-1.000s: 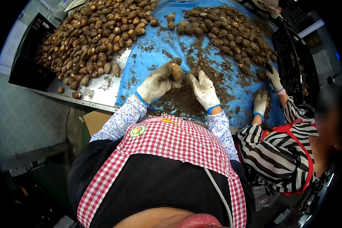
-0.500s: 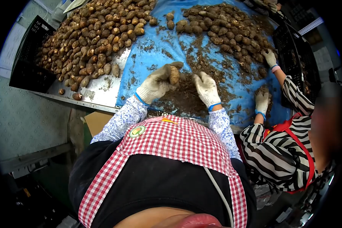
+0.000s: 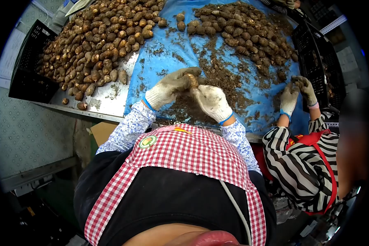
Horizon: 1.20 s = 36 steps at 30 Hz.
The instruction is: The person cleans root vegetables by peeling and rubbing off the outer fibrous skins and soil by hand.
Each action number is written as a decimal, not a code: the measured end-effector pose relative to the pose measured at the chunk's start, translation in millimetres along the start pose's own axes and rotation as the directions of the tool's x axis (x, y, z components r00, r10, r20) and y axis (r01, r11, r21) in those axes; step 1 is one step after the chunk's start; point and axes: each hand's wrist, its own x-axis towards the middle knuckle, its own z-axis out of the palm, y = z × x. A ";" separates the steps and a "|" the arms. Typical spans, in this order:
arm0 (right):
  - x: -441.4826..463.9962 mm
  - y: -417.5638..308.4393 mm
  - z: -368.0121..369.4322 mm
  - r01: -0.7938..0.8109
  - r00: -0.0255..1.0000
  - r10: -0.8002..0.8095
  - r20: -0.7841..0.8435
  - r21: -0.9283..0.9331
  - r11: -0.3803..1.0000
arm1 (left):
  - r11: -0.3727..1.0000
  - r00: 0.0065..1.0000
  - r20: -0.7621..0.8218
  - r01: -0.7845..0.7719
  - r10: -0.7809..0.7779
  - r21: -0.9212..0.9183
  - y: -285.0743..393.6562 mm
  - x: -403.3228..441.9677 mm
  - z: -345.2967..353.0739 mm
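My left hand (image 3: pixel 168 87), in a soiled white knitted glove, is closed around a small brown taro (image 3: pixel 191 80) above the blue sheet. My right hand (image 3: pixel 212 102), gloved alike, has its fingers pressed against the lower end of that same taro. Part of the taro is hidden by the gloves. Loose soil and root fibres (image 3: pixel 223 80) lie under and beyond my hands. Up and to the left spreads a large heap of taros (image 3: pixel 98 45) with cleaner skins. A darker, dirtier heap of taros (image 3: pixel 250 33) sits at the far right of the sheet.
A black crate (image 3: pixel 33 69) stands at the left end of the metal table (image 3: pixel 121 92). More black crates (image 3: pixel 315 61) line the right side. Close on my right, a co-worker in striped sleeves (image 3: pixel 293 160) holds gloved hands (image 3: pixel 295 92) together over the blue sheet (image 3: pixel 151 61).
My right hand has moved left from apart to meet the taro in my left hand. The co-worker's farther hand has left the dark heap and come to the nearer one.
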 end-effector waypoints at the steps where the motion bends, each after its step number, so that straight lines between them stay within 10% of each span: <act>1: 0.0 7.6 -0.9 -0.064 0.998 0.066 0.006 0.329 0.942 | 1.000 1.000 -0.003 0.000 0.000 -0.003 4.6 -1.3 2.4; 4: -4.2 20.9 -11.9 -0.169 0.947 0.316 -0.051 0.758 0.630 | 0.999 0.999 0.016 -0.048 0.048 -0.017 1.0 -1.2 0.5; 8: 12.2 -27.3 -23.7 0.031 0.910 0.124 -0.396 0.363 0.931 | 0.998 0.996 -0.058 -0.068 0.068 0.013 -3.7 0.9 0.8; 11: 15.7 -36.2 -20.7 0.197 0.895 -0.225 -0.384 -0.112 0.974 | 0.800 0.972 0.006 -0.198 0.236 0.567 -23.5 9.9 -23.8; 13: 12.2 -47.1 -17.4 -0.131 0.931 0.103 -0.350 -0.057 0.990 | 0.637 0.957 0.059 -0.235 0.284 0.734 -25.8 13.8 -21.1; 15: 9.1 -31.6 -13.9 -0.146 0.919 0.166 -0.357 0.083 0.986 | 0.798 0.966 -0.012 -0.206 0.258 0.566 -21.1 19.3 -8.1; 17: 9.5 -35.5 -22.8 -0.217 0.902 0.269 -0.337 0.183 0.959 | 0.994 0.986 -0.136 -0.104 0.100 -0.025 -8.6 17.9 15.4; 19: 11.6 -14.1 -23.1 -0.097 0.790 0.454 -0.412 0.648 0.756 | 0.982 0.983 -0.130 -0.108 0.129 0.157 1.6 12.3 25.7; 23: 5.9 0.0 -32.4 -0.084 0.857 0.386 -0.342 0.647 0.758 | 0.712 0.982 -0.104 -0.042 0.160 0.701 -6.0 16.2 10.5; 26: 19.5 -28.3 -29.3 -0.165 0.959 0.157 -0.236 -0.015 0.986 | 0.648 0.985 -0.163 0.086 0.059 0.757 0.4 13.8 23.2; 29: 18.3 -45.8 -33.1 -0.230 0.948 0.241 -0.209 0.076 0.970 | 0.661 0.979 -0.092 -0.052 0.180 0.748 -8.5 12.2 19.3; 36: 18.5 3.6 -32.5 -0.267 0.891 0.089 -0.445 -0.356 0.895 | 0.889 0.959 -0.161 -0.143 0.233 0.435 -22.5 17.0 6.7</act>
